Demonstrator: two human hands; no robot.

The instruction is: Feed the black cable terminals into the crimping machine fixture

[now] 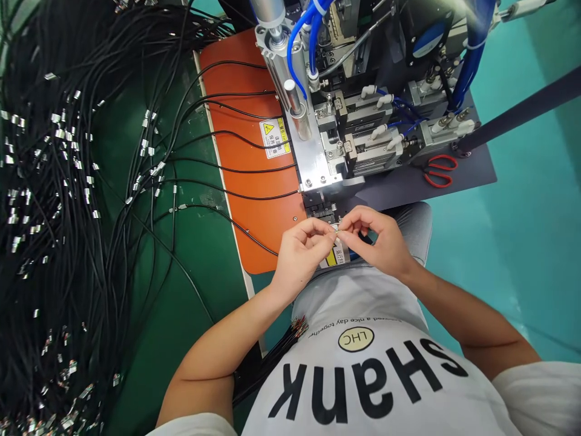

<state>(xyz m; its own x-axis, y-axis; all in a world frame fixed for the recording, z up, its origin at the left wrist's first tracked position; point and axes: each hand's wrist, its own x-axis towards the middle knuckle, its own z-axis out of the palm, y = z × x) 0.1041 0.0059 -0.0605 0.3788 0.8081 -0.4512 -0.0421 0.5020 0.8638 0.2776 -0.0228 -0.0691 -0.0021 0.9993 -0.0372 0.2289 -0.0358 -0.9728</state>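
Note:
My left hand (302, 254) and my right hand (376, 239) meet just in front of a small metal machine (327, 151), their fingers pinched together around a tiny metal connector (336, 228). The piece is too small to make out in detail. Both hands hover over the near edge of the orange mat (247, 151). Several black cables (218, 163) run across the mat from the left toward the machine's side. A bundle of black cable ends (276, 351) lies under my left forearm.
A big heap of black cables with metal clips (49, 212) covers the green surface on the left. Red-handled scissors (439, 171) lie on the dark mat right of the machine. Blue air hoses (304, 30) loop over the machine's top. Teal floor (521, 230) spreads to the right.

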